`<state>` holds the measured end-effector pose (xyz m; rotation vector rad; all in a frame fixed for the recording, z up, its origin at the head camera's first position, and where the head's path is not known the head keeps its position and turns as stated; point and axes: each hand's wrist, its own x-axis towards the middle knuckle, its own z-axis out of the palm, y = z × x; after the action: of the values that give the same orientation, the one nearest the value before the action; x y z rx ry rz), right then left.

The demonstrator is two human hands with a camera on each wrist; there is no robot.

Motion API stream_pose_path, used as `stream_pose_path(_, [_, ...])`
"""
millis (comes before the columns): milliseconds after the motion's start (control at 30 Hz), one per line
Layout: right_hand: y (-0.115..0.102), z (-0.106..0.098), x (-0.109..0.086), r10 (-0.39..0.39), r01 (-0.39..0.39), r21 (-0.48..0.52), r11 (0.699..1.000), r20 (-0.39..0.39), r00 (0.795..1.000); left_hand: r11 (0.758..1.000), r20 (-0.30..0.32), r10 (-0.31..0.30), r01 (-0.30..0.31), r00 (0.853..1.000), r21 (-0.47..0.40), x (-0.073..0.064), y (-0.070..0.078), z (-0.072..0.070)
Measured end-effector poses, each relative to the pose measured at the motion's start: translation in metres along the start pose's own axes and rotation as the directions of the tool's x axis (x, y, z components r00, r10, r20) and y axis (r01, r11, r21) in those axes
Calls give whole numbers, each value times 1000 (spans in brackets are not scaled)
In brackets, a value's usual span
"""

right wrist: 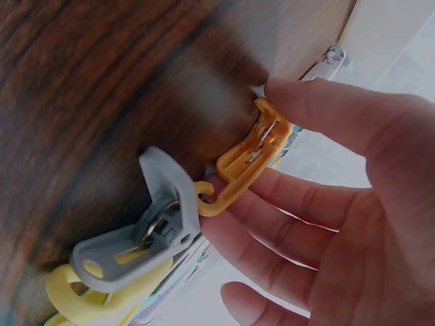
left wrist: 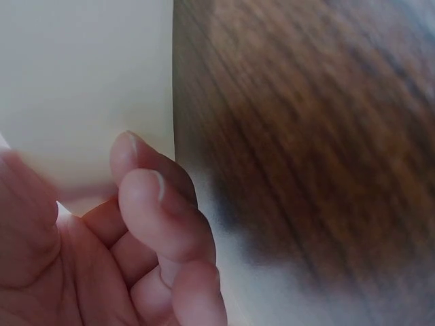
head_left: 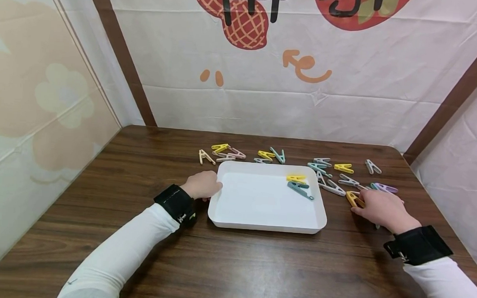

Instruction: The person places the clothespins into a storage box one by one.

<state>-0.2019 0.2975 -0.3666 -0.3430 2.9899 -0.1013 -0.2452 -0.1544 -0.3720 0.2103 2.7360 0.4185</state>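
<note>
A white tray (head_left: 252, 203) lies on the table, holding a yellow clothespin (head_left: 296, 179) and a teal clothespin (head_left: 299, 190) toward its right side. My left hand (head_left: 202, 184) grips the tray's left edge; the left wrist view shows curled fingers (left wrist: 160, 210) against the pale wall. Over on the right, my right hand (head_left: 385, 210) pinches an orange clothespin (head_left: 353, 198) low over the tabletop. Its thumb is at one end and the fingers lie along the other side. Close by in the right wrist view are a grey clothespin (right wrist: 136, 255) and a pale yellow clothespin (right wrist: 64, 295).
Behind the tray lie loose clothespins, among them a cream one (head_left: 206, 157) and a yellow one (head_left: 265, 155). More are scattered right of the tray, including a grey clothespin (head_left: 332, 187) and a purple clothespin (head_left: 385, 188). A printed cloth (head_left: 265, 110) hangs beyond the wooden table (head_left: 232, 265).
</note>
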Motion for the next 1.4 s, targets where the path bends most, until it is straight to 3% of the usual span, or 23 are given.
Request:
stream_pose_path(200, [-1, -5, -1, 5, -5, 28, 1000, 7, 1000, 1000, -3, 0, 0, 1000, 2, -1, 1, -1])
stream_pose_path(367, [-6, -13, 1, -11, 12, 22, 1000, -36, 999, 1000, -4, 0, 0, 1000, 1, -2, 1, -2])
stream_pose_path(700, [-39, -32, 11, -46, 55, 68, 996, -131, 990, 1000, -2, -6, 6, 1000, -4, 0, -1, 2])
stream_pose_path(900, [-70, -40, 14, -117, 129, 49, 990, -193, 974, 1000, -5, -3, 3, 1000, -4, -1, -1, 1])
stream_pose_path(1067, [-93, -41, 18, -186, 192, 19, 981, -190, 964, 1000, -7, -17, 17, 1000, -6, 0, -1, 1])
stream_pose_path(1400, [-118, -18, 25, -359, 357, -46, 933, -184, 915, 1000, -5, -29, 29, 1000, -8, 1, -1, 2])
